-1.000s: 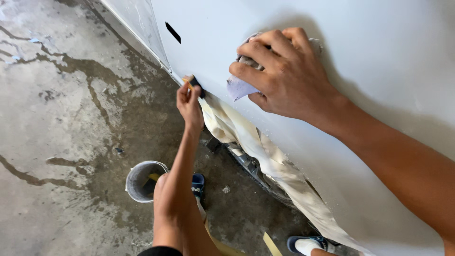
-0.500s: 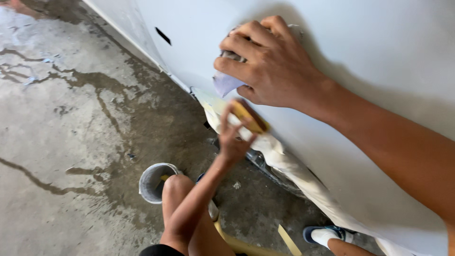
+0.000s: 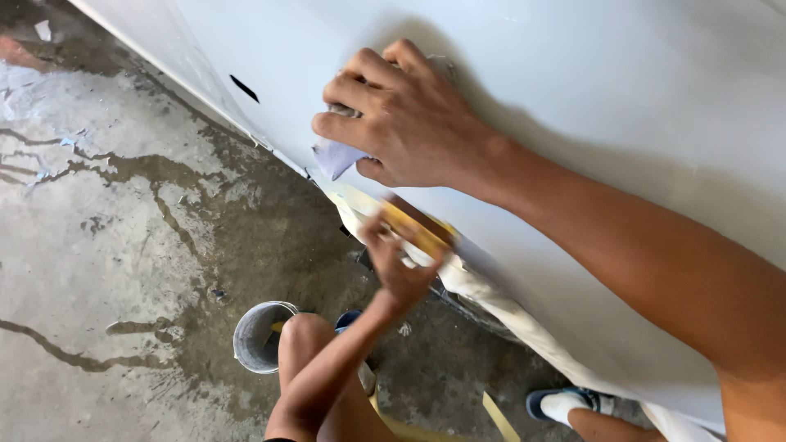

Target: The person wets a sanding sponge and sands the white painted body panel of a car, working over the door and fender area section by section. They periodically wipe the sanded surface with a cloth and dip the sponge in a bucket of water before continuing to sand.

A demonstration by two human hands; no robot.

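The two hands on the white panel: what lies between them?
In the head view, a stretch of pale masking tape on the white panel separates the right hand from the left hand.

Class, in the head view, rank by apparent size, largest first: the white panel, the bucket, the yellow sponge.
1. White panel, fills most of the frame.
2. Bucket.
3. Yellow sponge, partly hidden by the left hand and blurred, so its margin below the bucket is unsure.

Small bucket (image 3: 260, 336), wet concrete floor (image 3: 106, 245), blue shoe (image 3: 565, 403)
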